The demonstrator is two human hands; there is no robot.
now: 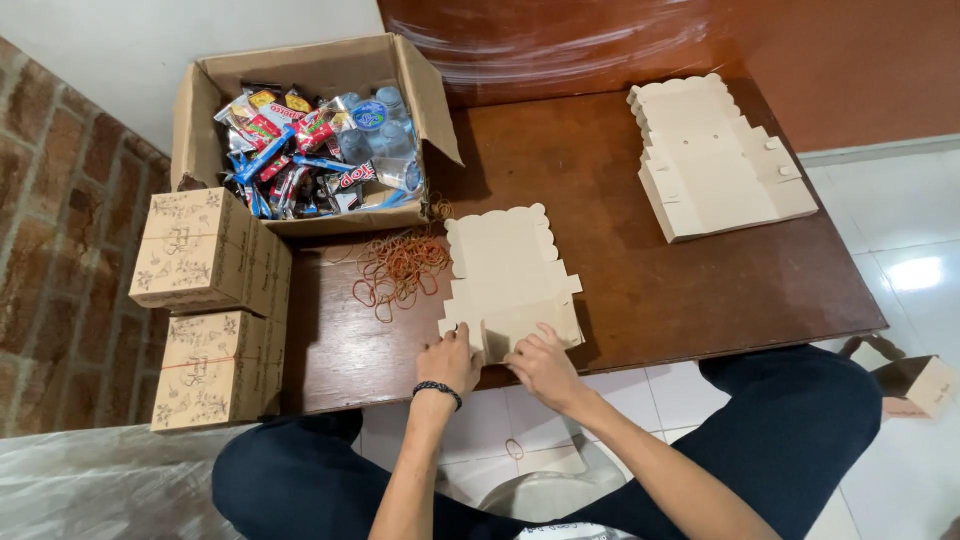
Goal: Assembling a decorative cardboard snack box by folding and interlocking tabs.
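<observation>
low dark wooden table (700, 270) in the middle, brick wall (50, 230) off its left side, white wall behind, glossy white floor tiles (900, 240) right of it, catching glare

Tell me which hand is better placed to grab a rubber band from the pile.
Probably the left hand: it rests on the flat cardboard box blank nearest the rubber band pile; the right hand sits farther away.
</observation>
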